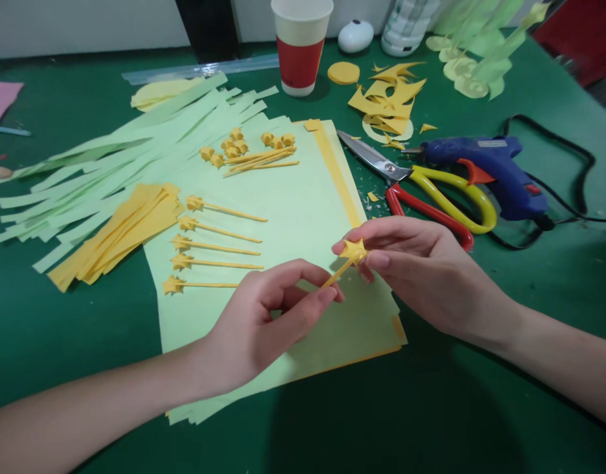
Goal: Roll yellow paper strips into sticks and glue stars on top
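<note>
Between my hands is a yellow paper flower [354,251] with a star-shaped head on a thin rolled stem. My left hand [283,306] pinches the lower end of the stem between thumb and fingers. The thumb and fingers of my right hand [426,270] close round the star-shaped head. Both hands are above a stack of light green paper [303,224]. Left of them, several finished paper flowers [219,247] lie in a row on the stack, the lowest partly behind my left hand. Farther back sit small yellow paper heads [236,145] and loose rolled stems [261,160].
Scissors [396,172] and a blue glue gun [475,161] with a black cord lie at the right. Yellow strips [118,237] and green strips [115,164] are at the left. A paper cup [300,62], yellow scraps [389,99] and a white bottle [406,26] stand or lie behind.
</note>
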A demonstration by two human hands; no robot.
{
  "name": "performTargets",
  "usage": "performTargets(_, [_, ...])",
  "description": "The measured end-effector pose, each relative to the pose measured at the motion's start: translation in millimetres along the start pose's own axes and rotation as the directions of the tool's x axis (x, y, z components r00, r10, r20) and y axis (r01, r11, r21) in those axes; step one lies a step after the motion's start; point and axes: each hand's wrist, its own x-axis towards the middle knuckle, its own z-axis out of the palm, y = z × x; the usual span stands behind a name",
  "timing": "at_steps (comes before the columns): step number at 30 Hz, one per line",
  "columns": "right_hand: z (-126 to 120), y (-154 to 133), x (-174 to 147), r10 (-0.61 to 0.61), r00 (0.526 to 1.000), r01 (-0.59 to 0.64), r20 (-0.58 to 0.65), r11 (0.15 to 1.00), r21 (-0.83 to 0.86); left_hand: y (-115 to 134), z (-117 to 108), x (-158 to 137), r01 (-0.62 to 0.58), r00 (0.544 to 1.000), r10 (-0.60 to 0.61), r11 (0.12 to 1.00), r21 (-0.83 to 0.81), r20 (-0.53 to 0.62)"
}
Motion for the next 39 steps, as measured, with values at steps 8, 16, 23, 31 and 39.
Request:
performTargets(8, [-0.2,0.7,-1.1,-0.008,1.0,0.008,-0.003,1.0,-0.01,0.4,0.8,1.3,0.011,1.0,-0.011,0.999,0.031,-0.018])
performTargets(16, [-1.2,0.4,-1.5,0.001,1.0,-0.001,0.005,1.0,0.004,-0.4,0.9,1.2,0.002,1.0,-0.002,1.0,0.012,-0.024])
performTargets(23, [1.1,1.1,0.0,-0.004,1.0,0.004,0.009,1.0,0.015,0.4,1.5,1.8,0.007,0.999,-0.007,1.0,-0.003,-0.04])
performTargets(31, [0.6,-4.9,0.0,-0.012,0.999,0.012,-0.031,1.0,-0.015,6.7,-2.0,0.3,0.138,0.98,-0.123,0.986,-0.093,0.156])
performTargets(39, [2.3,-6.6,-0.9,-0.008,0.999,0.007,-0.034,1.0,-0.029,3.7,-1.6,-0.6,0.07,0.982,-0.055,0.995,-0.074,0.179])
